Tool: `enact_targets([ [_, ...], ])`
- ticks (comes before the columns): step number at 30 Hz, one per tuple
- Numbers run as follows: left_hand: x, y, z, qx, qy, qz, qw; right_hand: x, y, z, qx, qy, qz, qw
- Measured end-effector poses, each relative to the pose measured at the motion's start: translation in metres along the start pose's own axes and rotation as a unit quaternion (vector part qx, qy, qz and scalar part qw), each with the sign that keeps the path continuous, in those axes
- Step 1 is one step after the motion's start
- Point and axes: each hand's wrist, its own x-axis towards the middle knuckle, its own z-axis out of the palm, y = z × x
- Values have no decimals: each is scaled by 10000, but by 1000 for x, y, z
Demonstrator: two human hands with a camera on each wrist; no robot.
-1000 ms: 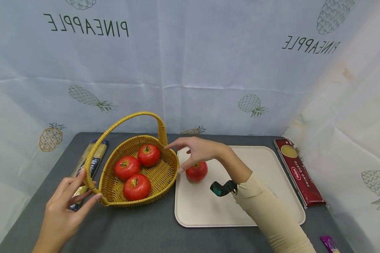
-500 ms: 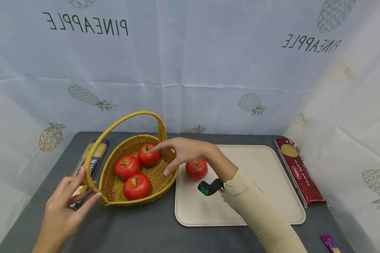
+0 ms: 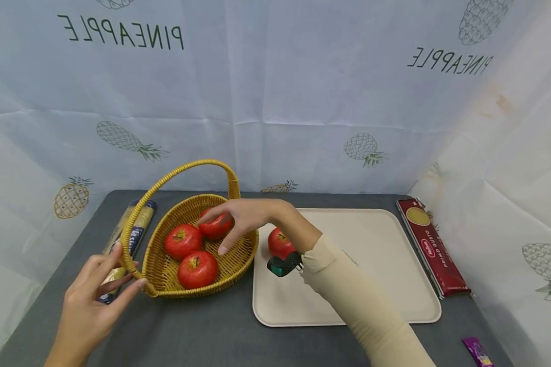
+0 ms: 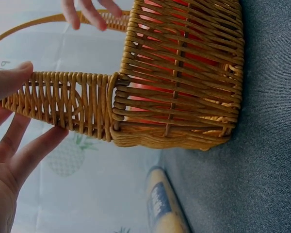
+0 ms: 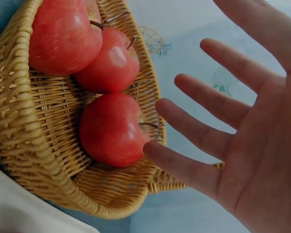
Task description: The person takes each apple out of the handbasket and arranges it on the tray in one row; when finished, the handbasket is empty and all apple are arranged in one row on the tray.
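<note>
A yellow wicker basket [image 3: 243, 255] with a tall arched handle stands on the left of the table, three red apples [image 3: 198, 269] inside it. My left hand [image 3: 92, 295] pinches the base of the handle between thumb and fingers, as the left wrist view also shows with the woven handle [image 4: 63, 99]. Over the basket's back right part hovers my right hand [image 3: 245, 219], fingers spread and holding nothing. It partly covers the rear apple [image 3: 216, 227]. In the right wrist view its fingertips are close to one apple [image 5: 114, 130].
To the right lies a beige tray [image 3: 349, 300], with a single apple [image 3: 280, 243] at its left side, partly behind my right wrist. A red spaghetti pack [image 3: 433, 250] lies beyond the tray, and a pasta pack [image 3: 142, 221] behind the basket. A small purple packet [image 3: 477, 351] sits front right.
My right hand has moved left, from between the tray's apple and the basket's rim to above the apples in the basket. The left hand keeps its grip on the handle.
</note>
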Motion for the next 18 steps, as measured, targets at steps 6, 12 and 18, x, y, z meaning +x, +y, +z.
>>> enact_targets([
  [6,0,0,0,-77,-18,7,10000,12,3,0,125,-245,41,9996],
  [12,1,0,0,-107,2,14,9999,24,2,6,-131,-399,136,9990],
  [18,0,0,0,-68,-5,-10,10000,34,-5,15,-149,-654,117,9977],
])
